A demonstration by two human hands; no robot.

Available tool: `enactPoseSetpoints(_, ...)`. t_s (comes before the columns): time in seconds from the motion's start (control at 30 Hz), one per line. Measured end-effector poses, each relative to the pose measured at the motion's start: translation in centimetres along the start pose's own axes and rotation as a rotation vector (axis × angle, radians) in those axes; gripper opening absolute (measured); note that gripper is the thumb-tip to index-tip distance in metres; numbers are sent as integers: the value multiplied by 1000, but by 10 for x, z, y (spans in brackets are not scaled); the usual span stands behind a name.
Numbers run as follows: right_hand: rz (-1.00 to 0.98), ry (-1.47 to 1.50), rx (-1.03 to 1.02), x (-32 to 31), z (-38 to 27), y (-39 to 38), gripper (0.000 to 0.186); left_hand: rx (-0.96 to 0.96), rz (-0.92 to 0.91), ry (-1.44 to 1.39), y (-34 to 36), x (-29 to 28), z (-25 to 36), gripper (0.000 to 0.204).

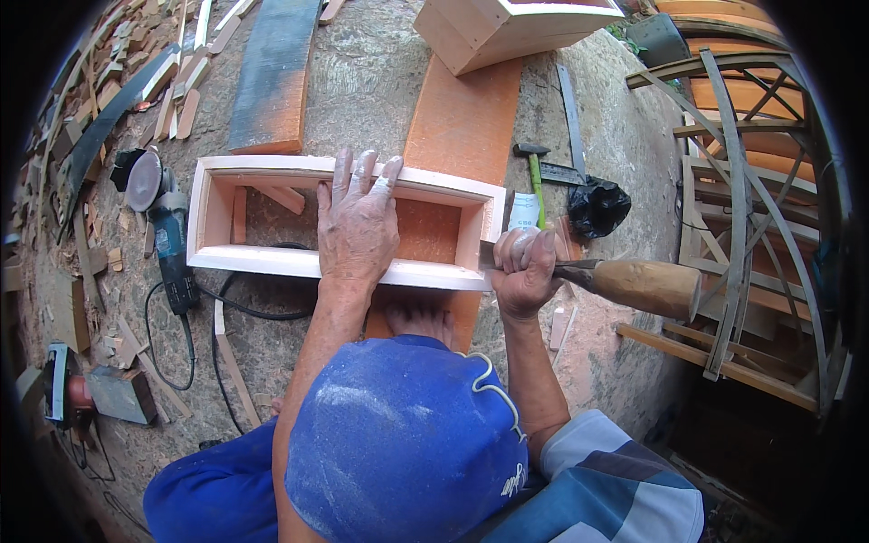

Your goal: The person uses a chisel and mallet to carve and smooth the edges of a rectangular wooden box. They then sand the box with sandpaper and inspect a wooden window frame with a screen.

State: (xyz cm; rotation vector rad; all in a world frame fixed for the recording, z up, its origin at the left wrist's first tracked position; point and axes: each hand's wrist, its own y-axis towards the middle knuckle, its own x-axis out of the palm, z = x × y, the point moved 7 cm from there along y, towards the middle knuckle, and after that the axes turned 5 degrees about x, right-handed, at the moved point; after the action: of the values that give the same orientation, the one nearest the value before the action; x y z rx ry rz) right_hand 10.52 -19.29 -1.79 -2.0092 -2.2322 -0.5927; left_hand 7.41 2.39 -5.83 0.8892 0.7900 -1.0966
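The right hand is closed in a fist around the metal shank of a chisel, whose thick wooden handle points off to the right and whose blade end meets the right end of a pale wooden box. The left hand lies across the middle of that box, fingers extended and slightly parted, fingertips on the far rim, wrist above the near one; both hands are dusted white. The box lies in front of the person, its right part over an orange board.

A bare foot sits on that board, just below the box. Right of the box I see a green-handled hammer, a metal square and a crumpled black bag. Left of it lies a grinder. Farther off stand another box and, at right, a wooden rack.
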Motion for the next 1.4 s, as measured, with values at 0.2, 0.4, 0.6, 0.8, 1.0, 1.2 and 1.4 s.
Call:
enactPoseSetpoints(0.2,28,-166,-14,9,-11,11,44,-7,-15,-18,0,0,0,48)
enactPoseSetpoints(0.4,-184,103,-56,10,-29,35,45,-8,-10,-19,-1,0,0,50)
enactPoseSetpoints(0.6,-170,226,421,-13,-6,27,49,-9,-36,-22,0,0,1,50)
enactPoseSetpoints(0.8,-526,198,594,33,16,39,46,-19,-46,-20,-1,1,-1,50)
enactPoseSetpoints(1.0,-411,-256,330,39,8,90,45,1,-38,-43,1,0,-1,50)
enactPoseSetpoints(1.2,-234,-3,382,18,-1,58,36,6,-41,-51,3,3,-1,51)
enactPoseSetpoints(1.4,-114,56,533,16,10,49,42,-8,-52,-36,3,3,-1,55)
